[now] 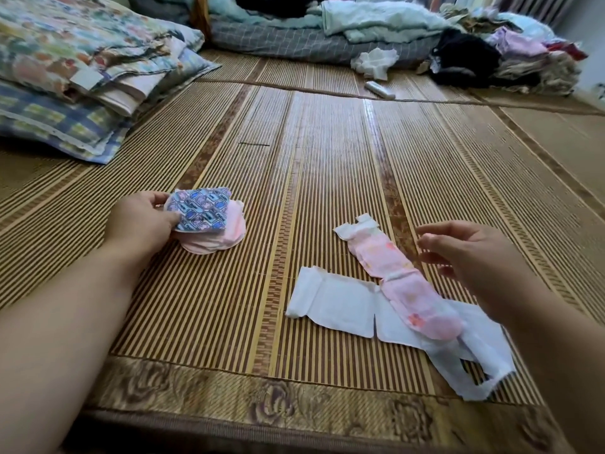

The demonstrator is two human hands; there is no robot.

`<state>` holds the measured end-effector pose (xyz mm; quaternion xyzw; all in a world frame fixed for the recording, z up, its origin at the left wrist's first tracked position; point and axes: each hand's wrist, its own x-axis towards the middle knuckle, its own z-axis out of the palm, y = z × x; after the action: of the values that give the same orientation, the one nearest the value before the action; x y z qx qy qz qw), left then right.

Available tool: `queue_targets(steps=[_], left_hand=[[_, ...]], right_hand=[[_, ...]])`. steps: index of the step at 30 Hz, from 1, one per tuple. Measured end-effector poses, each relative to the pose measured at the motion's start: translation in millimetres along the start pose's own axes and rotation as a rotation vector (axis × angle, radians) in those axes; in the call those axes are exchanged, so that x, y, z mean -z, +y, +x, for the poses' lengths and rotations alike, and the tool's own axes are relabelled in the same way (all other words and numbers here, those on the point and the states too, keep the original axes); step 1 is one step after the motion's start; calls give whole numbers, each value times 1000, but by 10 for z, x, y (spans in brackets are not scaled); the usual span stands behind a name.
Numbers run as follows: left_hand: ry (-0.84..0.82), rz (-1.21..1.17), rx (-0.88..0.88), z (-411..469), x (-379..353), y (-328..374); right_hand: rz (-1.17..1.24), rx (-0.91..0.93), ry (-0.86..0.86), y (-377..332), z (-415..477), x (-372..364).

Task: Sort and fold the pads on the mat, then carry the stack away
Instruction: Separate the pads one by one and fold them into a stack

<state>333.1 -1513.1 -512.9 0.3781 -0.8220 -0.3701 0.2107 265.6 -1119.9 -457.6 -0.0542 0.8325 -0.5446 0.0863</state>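
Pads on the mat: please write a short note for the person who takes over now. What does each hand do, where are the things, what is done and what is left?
Left hand: gripping the folded stack, which rests on the mat; a blue patterned pad is on top, pink ones below.
Right hand: open, empty, hovering beside the unfolded pink pad.
That pink pad lies across an unfolded white pad; both are flat on the mat.
Done: some pads folded and stacked.
Left: fold the pink and white pads, add them to the stack, carry it away.
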Motion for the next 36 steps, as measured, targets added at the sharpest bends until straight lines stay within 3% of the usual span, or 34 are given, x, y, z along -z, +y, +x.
queue_targets(steps=[5,10,15,22,26,27,29,31,33,36], left_hand=[[-12,14,-85,-75,-18,46],[-47,-277,32,-129,-4,136],[-131,-354,111,-141,-66,165],[-15,-52,-2,-205,-59,160],[19,160,-303,-463,-104,370],[-20,176,-434,-601,-150,449],[-266,176,-655,-929,-265,598],[-585,254,-774,-1229,-389,686],[-794,374,-805,-1412,-491,709],[-816,502,-794,-1537,-586,668]], right_hand=[[-55,34,-1,42,-15,11],[-67,47,-3,37,-50,21],[-84,48,-14,33,-95,11],[-115,54,-40,36,-110,-16],[-239,71,-66,54,-143,-13],[-303,75,-95,70,-156,-13],[-500,78,-163,109,-194,-24],[-679,88,-209,141,-248,-53],[-762,124,-265,156,-302,-84],[-847,182,-330,170,-349,-97]])
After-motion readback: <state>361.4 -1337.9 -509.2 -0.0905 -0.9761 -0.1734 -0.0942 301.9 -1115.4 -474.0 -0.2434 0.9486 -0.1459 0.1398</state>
